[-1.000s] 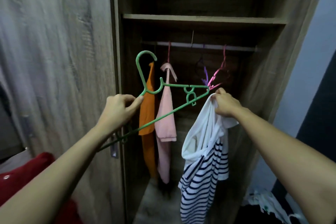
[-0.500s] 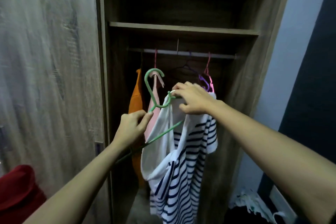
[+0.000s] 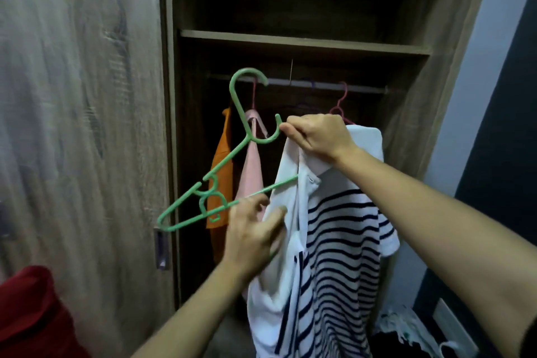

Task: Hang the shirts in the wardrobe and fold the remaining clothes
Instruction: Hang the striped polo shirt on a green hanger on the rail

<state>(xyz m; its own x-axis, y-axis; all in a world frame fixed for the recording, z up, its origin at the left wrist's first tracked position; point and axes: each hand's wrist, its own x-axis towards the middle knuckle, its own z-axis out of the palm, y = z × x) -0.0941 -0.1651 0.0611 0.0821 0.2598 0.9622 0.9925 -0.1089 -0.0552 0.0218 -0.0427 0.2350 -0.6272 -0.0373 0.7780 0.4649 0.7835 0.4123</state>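
Note:
A green plastic hanger (image 3: 236,136) tilts in front of the open wardrobe, its right arm inside the collar of a white shirt with navy stripes (image 3: 337,229). My right hand (image 3: 315,136) pinches the shirt's collar and the hanger's neck together. Lower down, my left hand (image 3: 254,237) is curled around the hanger's bottom bar, fingers touching the shirt's white front. The hanger's hook stands level with the rail (image 3: 319,85) without resting on it.
An orange shirt (image 3: 222,166) and a pink shirt (image 3: 251,171) hang on the rail's left; a pink hanger (image 3: 341,106) hangs empty on the right. The wardrobe door (image 3: 78,125) stands on the left, a shelf (image 3: 302,42) above. Red cloth (image 3: 32,314) lies bottom left, clothes (image 3: 404,331) bottom right.
The hanger's right arm has gone into the shirt's collar and the whole hanger has risen toward the rail. My left hand slid along the bottom bar toward the shirt.

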